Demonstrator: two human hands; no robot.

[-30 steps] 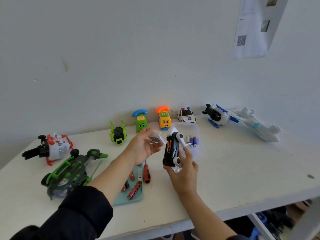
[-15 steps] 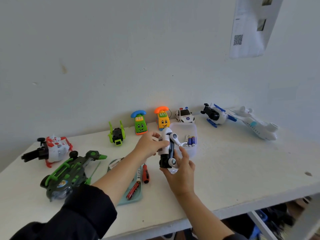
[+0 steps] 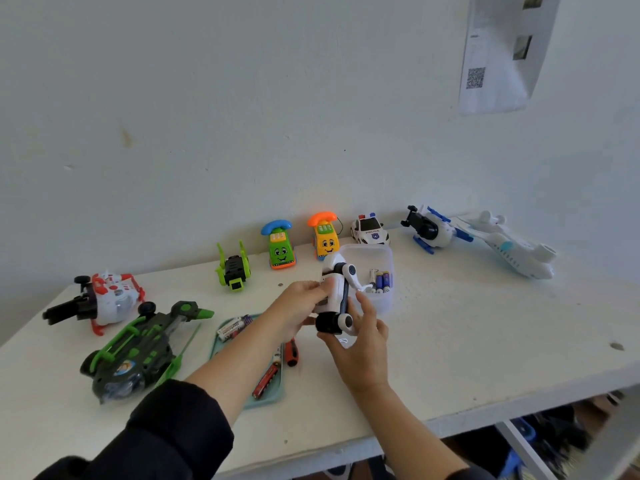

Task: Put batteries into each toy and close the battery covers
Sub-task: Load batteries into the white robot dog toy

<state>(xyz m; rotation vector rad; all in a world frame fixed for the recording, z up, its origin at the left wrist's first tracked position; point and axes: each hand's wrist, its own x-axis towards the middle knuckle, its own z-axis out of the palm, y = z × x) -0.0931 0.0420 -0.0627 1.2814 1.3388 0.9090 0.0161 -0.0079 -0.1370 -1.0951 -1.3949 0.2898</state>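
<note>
A white and black toy (image 3: 337, 296) stands on end above the table, held between both hands. My right hand (image 3: 360, 344) grips its lower end from below, fingers curled round it. My left hand (image 3: 299, 306) presses a white battery cover against the toy's left side. Behind the toy stands a clear plastic box (image 3: 384, 303) with a few blue batteries (image 3: 381, 281). A teal tray (image 3: 273, 393) under my left forearm holds batteries (image 3: 233, 327) and a red screwdriver (image 3: 266, 379). A second red screwdriver (image 3: 292, 353) lies beside it.
Toys line the table: a red and white one (image 3: 100, 299), a green and black plane (image 3: 138, 351), a small green and black toy (image 3: 233, 270), green (image 3: 280, 247) and orange phone cars (image 3: 323, 237), a police car (image 3: 370, 230), a blue and white helicopter (image 3: 431, 228), a white plane (image 3: 512, 249).
My left hand brought the white cover from the air onto the toy's side. The toy has turned, so its open black battery bay no longer shows.
</note>
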